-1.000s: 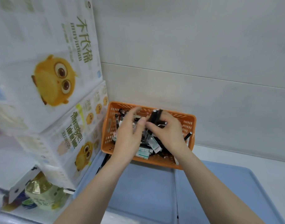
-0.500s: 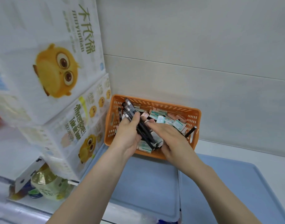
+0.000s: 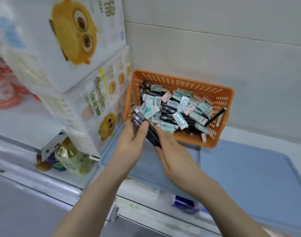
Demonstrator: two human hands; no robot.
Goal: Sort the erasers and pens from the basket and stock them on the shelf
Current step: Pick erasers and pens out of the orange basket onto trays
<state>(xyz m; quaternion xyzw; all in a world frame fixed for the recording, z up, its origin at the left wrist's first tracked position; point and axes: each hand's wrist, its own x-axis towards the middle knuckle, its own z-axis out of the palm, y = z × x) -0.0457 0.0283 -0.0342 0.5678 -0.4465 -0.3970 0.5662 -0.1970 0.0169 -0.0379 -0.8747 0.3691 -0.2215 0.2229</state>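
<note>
Several black pens (image 3: 137, 117) form one bundle, which we see clamped in the left hand (image 3: 131, 142): the thumb curls over the barrels and the fingers wrap round from behind. The bundle runs on a diagonal, with its upper ends over the front left corner of the orange basket (image 3: 180, 79) and its lower ends pointing toward the person. Each barrel is matt black with a silver band near the upper end, and one carries small white lettering that is too blurred for us to read. The right hand (image 3: 175, 154) grips nothing; its fingers lie straight along the lower part of the bundle and touch it, with the pen tips resting against the palm side. We count at least three pens in the bundle, but the exact number is hidden by the thumb. The basket is slotted plastic and sits on a pale blue tray (image 3: 248, 168) against the grey wall (image 3: 214, 48). Inside it lie many small wrapped erasers (image 3: 180, 103), mostly white with teal print and a few pink, heaped over further black pens (image 3: 165, 118). One single pen (image 3: 216, 117) leans against the basket's right wall. Stacked tissue packs (image 3: 69, 40) printed with a yellow bird stand just left of the basket, and a yellow bottle (image 3: 69, 156) sits below them.
</note>
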